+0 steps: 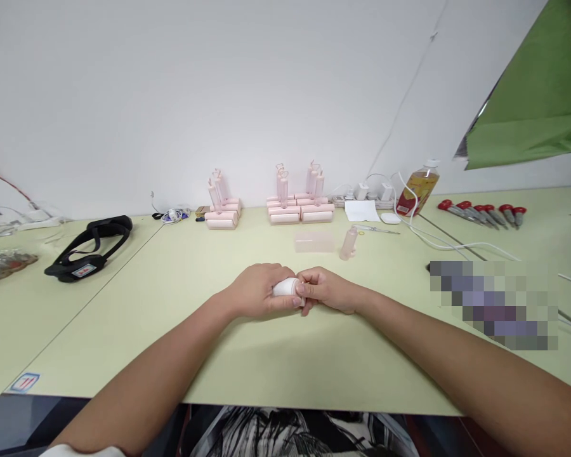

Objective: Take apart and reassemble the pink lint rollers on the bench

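My left hand (259, 291) and my right hand (326, 289) meet at the middle of the pale green table (276, 355). Between them is a small white rounded piece (285, 287). The left fingers wrap round it; the right fingers pinch its right end. Both hands rest low on the tabletop. Just beyond them stand a small pink bottle (349, 244) and a flat translucent pink piece (314, 241).
Stacks of pink parts (224, 209) (299, 202) line the back by the wall. A juice bottle (417, 188), red-handled screwdrivers (483, 212), white cables and a power strip (366, 193) lie at the right. A black headset (90, 246) lies at the left.
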A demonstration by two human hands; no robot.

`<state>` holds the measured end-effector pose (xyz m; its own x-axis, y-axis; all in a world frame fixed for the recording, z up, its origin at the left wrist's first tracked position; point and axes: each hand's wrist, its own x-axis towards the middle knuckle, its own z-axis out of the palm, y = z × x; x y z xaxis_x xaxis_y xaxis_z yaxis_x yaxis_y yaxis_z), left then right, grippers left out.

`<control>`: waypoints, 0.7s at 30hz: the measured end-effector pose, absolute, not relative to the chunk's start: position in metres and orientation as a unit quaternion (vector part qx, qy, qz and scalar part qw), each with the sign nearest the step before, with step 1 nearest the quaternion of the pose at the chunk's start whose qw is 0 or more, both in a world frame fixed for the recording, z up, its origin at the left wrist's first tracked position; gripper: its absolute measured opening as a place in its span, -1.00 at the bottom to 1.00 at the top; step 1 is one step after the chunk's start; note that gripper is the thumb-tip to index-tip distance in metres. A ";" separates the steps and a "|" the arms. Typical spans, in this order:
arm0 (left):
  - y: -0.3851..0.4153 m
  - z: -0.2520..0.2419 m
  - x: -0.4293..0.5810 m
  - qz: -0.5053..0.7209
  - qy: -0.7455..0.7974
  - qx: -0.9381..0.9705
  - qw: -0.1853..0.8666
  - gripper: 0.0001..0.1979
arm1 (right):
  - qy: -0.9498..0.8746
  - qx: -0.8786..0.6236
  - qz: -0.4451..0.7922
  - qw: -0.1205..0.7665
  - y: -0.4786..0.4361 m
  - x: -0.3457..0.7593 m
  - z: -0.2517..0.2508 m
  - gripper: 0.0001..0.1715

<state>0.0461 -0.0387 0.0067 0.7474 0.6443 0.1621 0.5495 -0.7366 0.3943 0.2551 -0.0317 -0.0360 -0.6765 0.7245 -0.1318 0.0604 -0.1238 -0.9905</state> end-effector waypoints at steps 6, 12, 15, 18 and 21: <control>-0.039 0.005 0.046 0.118 0.345 0.924 0.116 -0.54 | -0.684 -0.338 0.590 0.262 -0.030 0.258 -0.034 -0.51; -0.038 0.002 0.046 0.120 0.348 0.925 0.093 -0.43 | -0.810 -0.369 0.367 0.271 -0.027 0.262 -0.031 -0.64; -0.036 -0.001 0.045 0.118 0.346 0.927 0.087 -0.43 | -0.832 -0.370 0.316 0.268 -0.028 0.262 -0.029 -0.65; -0.036 -0.002 0.045 0.121 0.344 0.927 0.088 -0.44 | -0.839 -0.370 0.290 0.273 -0.030 0.261 -0.029 -0.64; -0.036 -0.001 0.045 0.125 0.345 0.926 0.088 -0.46 | -0.834 -0.365 0.292 0.293 -0.032 0.260 -0.029 -0.62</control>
<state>0.0446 -0.0362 -0.0015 0.7307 0.6610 0.1706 0.6168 -0.7463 0.2501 0.2604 -0.0323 -0.0291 -0.5613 0.7804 0.2755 0.4375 0.5624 -0.7016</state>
